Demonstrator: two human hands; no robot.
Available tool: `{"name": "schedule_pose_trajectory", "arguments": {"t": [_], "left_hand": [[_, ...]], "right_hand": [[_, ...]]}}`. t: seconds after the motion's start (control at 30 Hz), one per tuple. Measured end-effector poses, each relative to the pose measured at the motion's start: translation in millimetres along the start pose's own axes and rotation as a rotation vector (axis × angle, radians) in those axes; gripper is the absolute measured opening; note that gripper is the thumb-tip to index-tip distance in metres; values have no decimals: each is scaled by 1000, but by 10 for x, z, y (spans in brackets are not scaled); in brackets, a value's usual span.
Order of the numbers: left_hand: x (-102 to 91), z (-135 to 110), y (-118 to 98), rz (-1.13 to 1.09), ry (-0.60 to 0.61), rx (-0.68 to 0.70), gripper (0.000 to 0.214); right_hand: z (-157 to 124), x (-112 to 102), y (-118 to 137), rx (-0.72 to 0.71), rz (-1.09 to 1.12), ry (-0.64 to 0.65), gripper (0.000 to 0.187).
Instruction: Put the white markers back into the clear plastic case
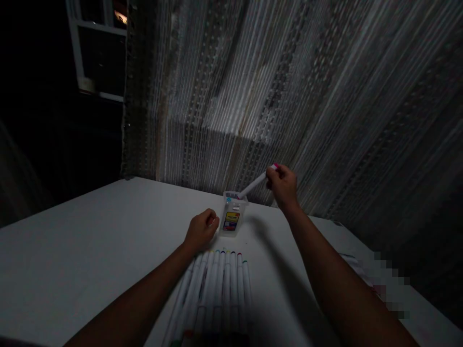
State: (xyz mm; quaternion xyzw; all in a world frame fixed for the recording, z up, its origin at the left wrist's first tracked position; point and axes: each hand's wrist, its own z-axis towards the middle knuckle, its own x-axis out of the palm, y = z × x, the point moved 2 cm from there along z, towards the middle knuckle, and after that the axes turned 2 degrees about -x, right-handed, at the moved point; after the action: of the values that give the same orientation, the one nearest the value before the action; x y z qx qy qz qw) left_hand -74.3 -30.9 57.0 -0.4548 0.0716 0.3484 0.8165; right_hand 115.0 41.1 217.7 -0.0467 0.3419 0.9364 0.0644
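Note:
My right hand [282,185] is raised above the white table [90,241] and is closed on a white marker [255,184] with a pink end. The marker slants down to the left, and its lower tip meets the open top of a clear plastic marker case [232,214] with a coloured label. My left hand [201,230] rests curled on the table beside the case's left side, touching or nearly touching it. A row of several white markers [217,289] with coloured tips lies side by side between my forearms.
A grey patterned curtain [289,96] hangs behind the table. A dark window frame [94,53] is at the upper left. Some papers [352,262] lie near the table's right edge. The room is dim.

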Motion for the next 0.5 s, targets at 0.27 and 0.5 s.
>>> {"name": "schedule_pose_trajectory", "arguments": {"t": [0.27, 0.5], "left_hand": [[243, -12, 252, -208, 167, -67, 68], [274, -5, 307, -414, 283, -126, 73]], "right_hand": [[-113, 614, -260, 154, -281, 606, 17], [-377, 882, -267, 166, -389, 976, 24]]}}
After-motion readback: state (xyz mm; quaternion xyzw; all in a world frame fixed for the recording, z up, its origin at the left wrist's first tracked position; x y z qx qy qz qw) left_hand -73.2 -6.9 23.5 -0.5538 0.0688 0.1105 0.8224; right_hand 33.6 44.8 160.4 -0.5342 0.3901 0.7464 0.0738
